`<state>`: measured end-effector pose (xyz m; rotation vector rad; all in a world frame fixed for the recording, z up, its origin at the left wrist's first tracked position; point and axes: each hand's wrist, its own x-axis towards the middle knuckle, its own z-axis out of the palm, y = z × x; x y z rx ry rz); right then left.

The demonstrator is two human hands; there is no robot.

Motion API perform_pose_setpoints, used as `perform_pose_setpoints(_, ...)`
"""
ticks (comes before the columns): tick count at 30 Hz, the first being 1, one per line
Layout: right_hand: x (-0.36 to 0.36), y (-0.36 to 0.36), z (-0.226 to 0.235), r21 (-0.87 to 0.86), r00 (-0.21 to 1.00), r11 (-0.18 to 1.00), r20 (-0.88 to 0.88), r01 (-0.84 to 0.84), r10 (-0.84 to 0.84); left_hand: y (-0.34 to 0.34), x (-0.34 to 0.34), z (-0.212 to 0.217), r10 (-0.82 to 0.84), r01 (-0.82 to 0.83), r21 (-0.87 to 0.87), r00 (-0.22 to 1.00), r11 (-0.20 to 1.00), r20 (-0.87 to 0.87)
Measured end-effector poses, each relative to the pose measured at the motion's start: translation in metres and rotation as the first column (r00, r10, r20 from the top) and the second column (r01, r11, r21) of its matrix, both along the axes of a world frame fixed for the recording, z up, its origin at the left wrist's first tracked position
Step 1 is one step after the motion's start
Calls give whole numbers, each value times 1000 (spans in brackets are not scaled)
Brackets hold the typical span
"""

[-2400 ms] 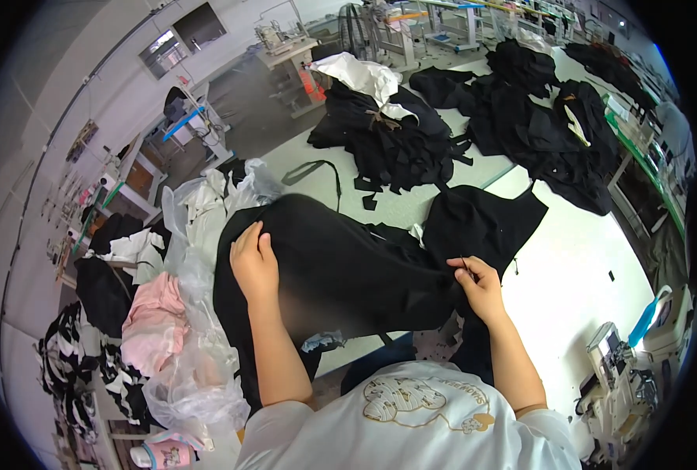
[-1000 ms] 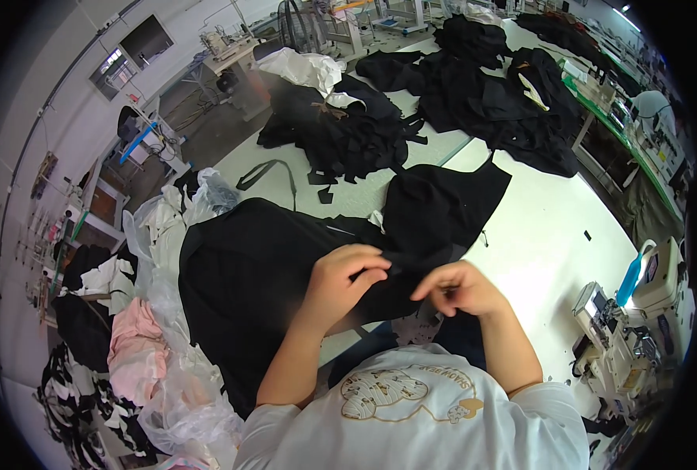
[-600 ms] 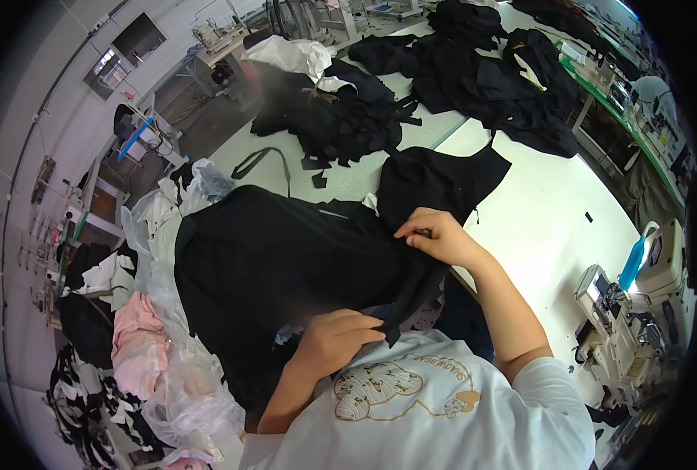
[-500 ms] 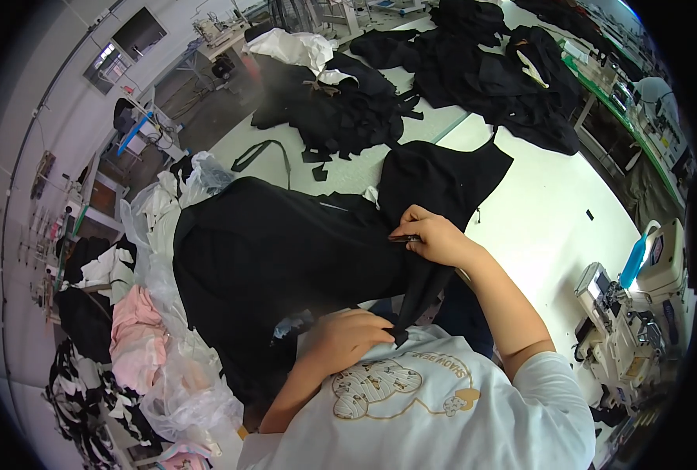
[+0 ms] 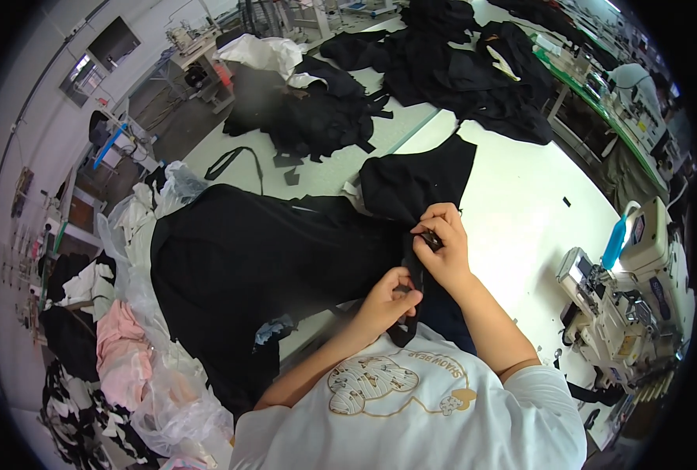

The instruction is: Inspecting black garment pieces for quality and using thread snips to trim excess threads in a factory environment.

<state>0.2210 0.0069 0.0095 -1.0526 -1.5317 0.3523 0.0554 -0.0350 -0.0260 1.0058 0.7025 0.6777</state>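
Note:
A large black garment lies spread over the white table, and its upper panel extends away to the far right. Close to my body, my left hand is closed, pinching a narrow black strap of this garment. Just beyond it, my right hand is closed around small dark thread snips; the fingers partly hide their blades. Both hands are close together at the garment's right end, with the strap running between them and its lower end hanging against my shirt.
Heaps of black cut pieces and black fabric cover the table's far side. A white sewing machine stands at the right. Clear plastic bags and pink cloth line the left edge. A thin black loop lies beyond the garment.
My left hand has come up and to the right, bringing the strap near my right hand. My right hand has turned more upright, still holding the snips. The whole view has shifted slightly.

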Motion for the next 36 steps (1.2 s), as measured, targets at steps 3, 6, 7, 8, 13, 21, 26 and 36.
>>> perform_pose_setpoints(3,12,-4,18,185,988,975,65,124,-138,18,12,13,179,25,579,939,815,-293)
perform_pose_setpoints(6,25,-12,48,205,987,966,-68,157,-145,36,22,43,129,-93,576,991,812,-21)
perform_pose_setpoints(7,33,-14,58,158,985,981,-148,115,-92,35,19,64,41,-34,369,999,929,-10)
perform_pose_setpoints(8,39,-17,70,121,973,991,-229,63,-34,41,12,80,8,9,429,999,903,-38)
perform_pose_setpoints(13,80,-16,135,-237,797,847,-524,-476,301,63,-21,176,0,120,578,979,807,-203)
perform_pose_setpoints(21,82,-5,222,-320,634,549,-450,-772,629,66,-38,267,140,131,800,956,585,-259)
perform_pose_setpoints(26,41,6,271,-499,588,445,-171,-744,790,58,-41,312,181,219,863,926,455,-330)
perform_pose_setpoints(36,-27,20,277,-207,565,532,-164,-821,808,51,-71,347,127,106,834,970,542,-206)
